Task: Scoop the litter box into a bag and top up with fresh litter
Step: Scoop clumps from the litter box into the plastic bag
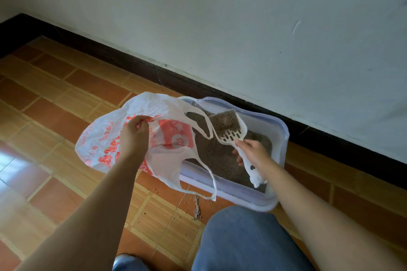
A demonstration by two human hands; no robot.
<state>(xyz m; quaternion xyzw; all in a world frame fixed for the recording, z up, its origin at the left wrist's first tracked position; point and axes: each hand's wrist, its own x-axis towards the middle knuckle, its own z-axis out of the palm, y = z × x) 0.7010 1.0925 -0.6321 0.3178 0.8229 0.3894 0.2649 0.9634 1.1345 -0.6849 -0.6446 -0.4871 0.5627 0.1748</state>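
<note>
scooping underway, top-up not begun, no fresh litter seen | 1 pale lilac plastic litter box [284, 136] on tiled floor by wall | 1 white-and-red plastic bag [167, 136], mouth pinched by left hand [134, 136] | 1 white slotted scoop [231, 130] loaded over box, gripped by right hand [253, 154] | 2 hands

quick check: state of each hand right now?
Left hand: closed, pinching the plastic bag near its mouth.
Right hand: closed on the scoop handle; scoop loaded with litter.
</note>
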